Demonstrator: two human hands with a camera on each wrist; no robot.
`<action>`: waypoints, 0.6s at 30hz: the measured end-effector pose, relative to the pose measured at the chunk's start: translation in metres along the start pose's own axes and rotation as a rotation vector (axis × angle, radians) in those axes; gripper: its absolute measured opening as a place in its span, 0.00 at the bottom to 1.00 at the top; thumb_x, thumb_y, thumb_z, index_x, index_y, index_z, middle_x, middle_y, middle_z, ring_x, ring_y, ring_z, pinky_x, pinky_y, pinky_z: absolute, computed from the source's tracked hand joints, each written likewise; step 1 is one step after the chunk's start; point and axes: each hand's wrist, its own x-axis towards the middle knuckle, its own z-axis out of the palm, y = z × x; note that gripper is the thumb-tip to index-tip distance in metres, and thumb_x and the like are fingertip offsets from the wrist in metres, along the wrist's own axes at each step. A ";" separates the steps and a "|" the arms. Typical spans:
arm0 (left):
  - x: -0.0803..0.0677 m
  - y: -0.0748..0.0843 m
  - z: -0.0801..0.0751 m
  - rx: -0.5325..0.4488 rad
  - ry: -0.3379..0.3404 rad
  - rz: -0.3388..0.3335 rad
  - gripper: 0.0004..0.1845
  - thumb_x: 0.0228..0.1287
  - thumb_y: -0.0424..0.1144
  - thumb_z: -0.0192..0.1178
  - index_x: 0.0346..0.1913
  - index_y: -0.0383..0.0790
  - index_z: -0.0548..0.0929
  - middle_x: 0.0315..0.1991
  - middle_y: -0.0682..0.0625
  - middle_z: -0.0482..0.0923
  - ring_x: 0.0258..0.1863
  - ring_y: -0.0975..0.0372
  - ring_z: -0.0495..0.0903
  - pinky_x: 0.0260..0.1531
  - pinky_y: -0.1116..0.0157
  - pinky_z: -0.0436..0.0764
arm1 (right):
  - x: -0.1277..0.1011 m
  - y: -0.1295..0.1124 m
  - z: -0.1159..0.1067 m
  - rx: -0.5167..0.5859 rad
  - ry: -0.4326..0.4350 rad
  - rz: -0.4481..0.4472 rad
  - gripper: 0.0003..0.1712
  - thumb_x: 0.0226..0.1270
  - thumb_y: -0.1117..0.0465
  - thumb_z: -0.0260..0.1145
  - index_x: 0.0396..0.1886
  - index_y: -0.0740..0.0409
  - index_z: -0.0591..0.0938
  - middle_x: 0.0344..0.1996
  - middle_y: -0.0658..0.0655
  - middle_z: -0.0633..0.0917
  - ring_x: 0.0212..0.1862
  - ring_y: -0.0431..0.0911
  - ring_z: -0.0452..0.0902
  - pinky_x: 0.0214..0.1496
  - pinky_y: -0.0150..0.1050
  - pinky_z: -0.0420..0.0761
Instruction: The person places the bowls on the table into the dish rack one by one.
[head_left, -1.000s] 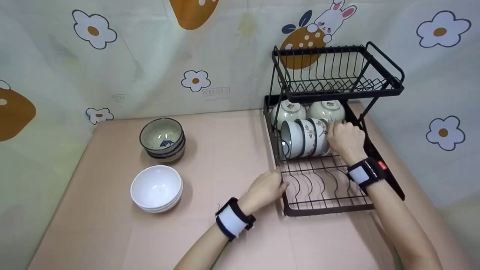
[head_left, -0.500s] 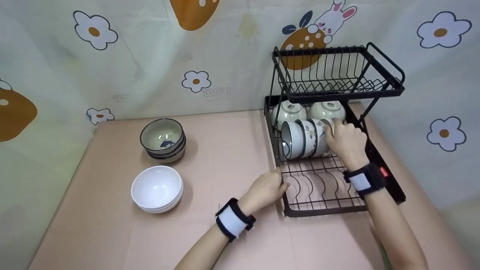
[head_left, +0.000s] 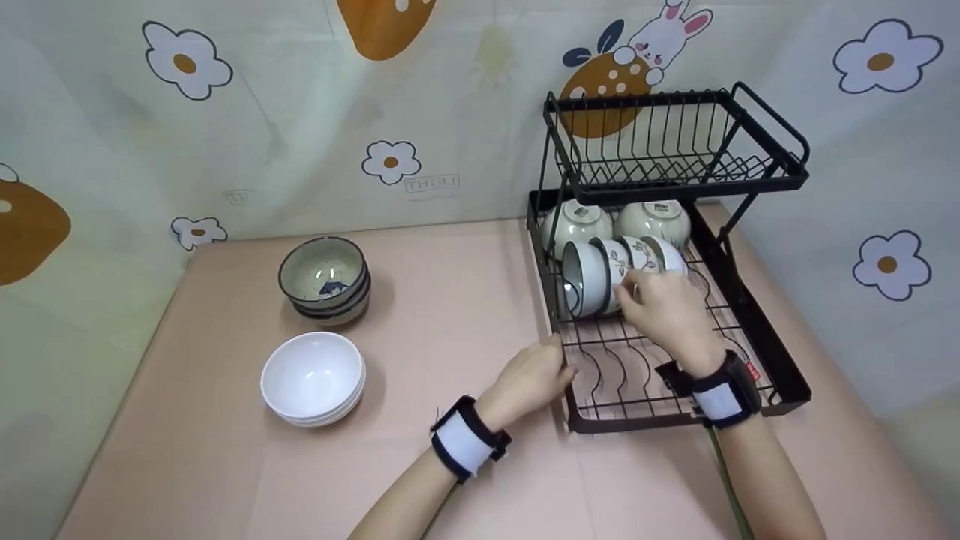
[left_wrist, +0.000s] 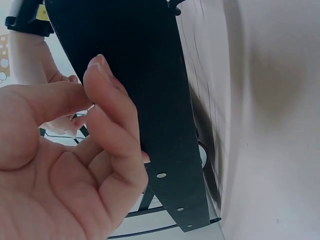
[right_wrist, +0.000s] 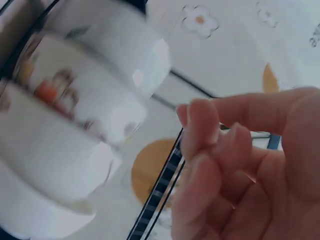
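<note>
My left hand (head_left: 527, 379) grips the left edge of a black two-tier dish rack (head_left: 637, 424). In the left wrist view its fingers and thumb bend at the edge of the rack's dark side panel (left_wrist: 162, 125). Over the lower tier is my right hand (head_left: 667, 311), in front of a row of several patterned bowls (head_left: 589, 274) standing on their sides. The right wrist view shows that hand's fingers (right_wrist: 197, 187) loosely curled with nothing in them, apart from the bowls. Two upside-down bowls (head_left: 655, 219) sit behind the row, partly hidden by the upper tier.
A stack of grey-green bowls (head_left: 322, 274) and a stack of white bowls (head_left: 313, 375) stand on the left of the pink tabletop (head_left: 457, 300). The rack's upper tier (head_left: 675, 172) overhangs the back. A patterned cloth (head_left: 300, 112) covers the wall.
My right hand has let go of the rightmost bowl in the row and moved left and toward the front. The left hand has stayed at the rack's edge.
</note>
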 end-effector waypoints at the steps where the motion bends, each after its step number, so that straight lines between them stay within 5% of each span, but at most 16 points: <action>1: 0.000 0.000 0.000 0.001 0.000 0.000 0.22 0.74 0.37 0.60 0.61 0.22 0.74 0.22 0.51 0.73 0.17 0.64 0.71 0.18 0.71 0.75 | -0.001 -0.004 0.002 0.018 -0.033 -0.014 0.08 0.68 0.66 0.68 0.29 0.67 0.85 0.13 0.53 0.78 0.13 0.42 0.68 0.13 0.35 0.67; 10: 0.000 -0.003 -0.003 0.070 0.024 0.043 0.10 0.72 0.36 0.62 0.46 0.31 0.80 0.27 0.48 0.77 0.22 0.62 0.74 0.23 0.70 0.77 | -0.013 -0.035 0.023 0.025 -0.432 -0.064 0.13 0.71 0.60 0.67 0.27 0.61 0.83 0.17 0.50 0.78 0.18 0.41 0.73 0.20 0.36 0.78; 18: -0.007 -0.002 -0.027 0.039 -0.080 0.016 0.11 0.70 0.38 0.66 0.44 0.31 0.84 0.29 0.46 0.82 0.20 0.64 0.73 0.23 0.71 0.77 | -0.021 -0.043 0.033 0.043 -0.525 -0.103 0.15 0.71 0.60 0.66 0.23 0.57 0.79 0.15 0.48 0.75 0.13 0.38 0.70 0.15 0.31 0.74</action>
